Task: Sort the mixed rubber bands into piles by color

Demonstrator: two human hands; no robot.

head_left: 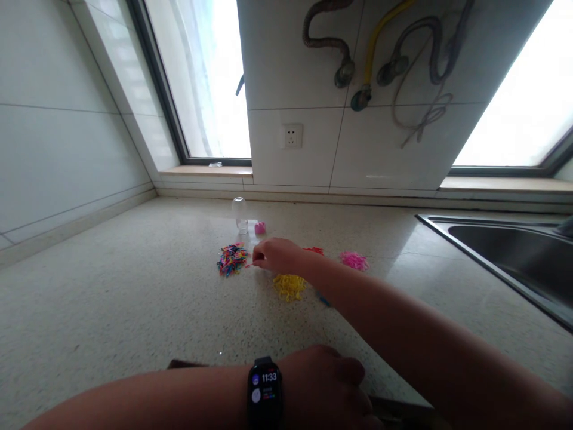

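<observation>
My right hand (278, 255) reaches across the counter with thumb and fingers pinched together. A thin pinkish-red rubber band (249, 264) sticks out from the fingertips, beside a mixed multicoloured pile of small rubber bands (231, 260). Just below this hand lies a yellow rubber band pile (289, 287). Partly hidden behind my right hand and forearm are a red pile (314, 251) and a blue pile (324, 299). Further right is a pink pile (354, 260). My left hand (322, 385) rests at the counter's front edge, fingers curled in, apart from the piles.
A clear glass jar (240, 216) stands behind the mixed pile, with a small pink object (260, 228) next to it. The steel sink (447, 224) is set into the counter at right. Hoses (370, 54) and a socket (293, 136) are on the tiled wall.
</observation>
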